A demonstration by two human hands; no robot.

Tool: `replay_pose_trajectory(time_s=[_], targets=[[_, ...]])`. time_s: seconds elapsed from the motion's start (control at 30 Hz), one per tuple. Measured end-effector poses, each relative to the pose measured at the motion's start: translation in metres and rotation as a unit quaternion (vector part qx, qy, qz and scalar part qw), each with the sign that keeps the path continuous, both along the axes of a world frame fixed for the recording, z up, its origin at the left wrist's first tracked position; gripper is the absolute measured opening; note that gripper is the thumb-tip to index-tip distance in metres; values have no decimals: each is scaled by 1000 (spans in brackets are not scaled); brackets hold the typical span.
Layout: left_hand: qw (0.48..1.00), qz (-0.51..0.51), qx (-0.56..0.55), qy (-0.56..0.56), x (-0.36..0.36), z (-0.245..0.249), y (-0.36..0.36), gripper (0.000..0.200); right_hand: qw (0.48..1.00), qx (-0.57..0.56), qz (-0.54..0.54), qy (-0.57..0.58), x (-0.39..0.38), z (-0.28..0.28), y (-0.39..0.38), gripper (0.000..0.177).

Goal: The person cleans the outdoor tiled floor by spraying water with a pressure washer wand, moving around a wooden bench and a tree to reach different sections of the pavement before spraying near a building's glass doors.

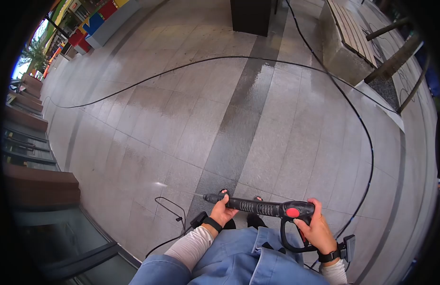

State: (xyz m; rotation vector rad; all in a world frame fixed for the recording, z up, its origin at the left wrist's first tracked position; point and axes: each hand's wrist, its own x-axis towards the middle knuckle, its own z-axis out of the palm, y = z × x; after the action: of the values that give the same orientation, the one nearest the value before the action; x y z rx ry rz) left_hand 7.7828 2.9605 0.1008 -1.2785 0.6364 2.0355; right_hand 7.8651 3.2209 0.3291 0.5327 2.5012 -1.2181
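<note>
A black pressure-washer gun (260, 207) with a red round badge lies nearly level in front of my body. My right hand (319, 230) is wrapped round its rear grip beside the red trigger. Under the front part of the barrel, my left hand (222, 212) holds it with the thumb on top. A thin spray (158, 184) leaves the nozzle toward the left, over the tiled floor (182, 137). From the grip side, a black hose (370, 142) curves up along the right.
The hose also crosses the wet paving. A wood-slatted bench (353, 33) and tree trunks (395, 59) stand at upper right, a dark box (250, 16) at top centre. Brown blocks (42, 187) and glass panels line the left. A thin cable (170, 202) lies near my left arm.
</note>
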Motion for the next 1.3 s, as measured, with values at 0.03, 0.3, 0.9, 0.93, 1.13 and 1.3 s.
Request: replay_pose_trajectory(time_s=[0.03,0.3,0.9,0.93,1.13,1.3], targets=[[998,-31,46,-6,-25,-7,20,23,996,35,-59,57,14,1,-6,60],[932,-187,179,255,-164,95,170,29,882,111,-386,244,17,41,-84,58],[998,39,29,39,44,-3,-47,25,999,-43,10,0,31,8,-40,61],[998,3,47,43,18,4,-10,20,997,-2,-42,61,54,13,-32,60],[951,-159,123,234,-69,64,145,24,918,145,-257,265,107,26,-46,57],[977,-56,94,184,-44,34,61,23,974,47,-186,121,67,34,-42,57]])
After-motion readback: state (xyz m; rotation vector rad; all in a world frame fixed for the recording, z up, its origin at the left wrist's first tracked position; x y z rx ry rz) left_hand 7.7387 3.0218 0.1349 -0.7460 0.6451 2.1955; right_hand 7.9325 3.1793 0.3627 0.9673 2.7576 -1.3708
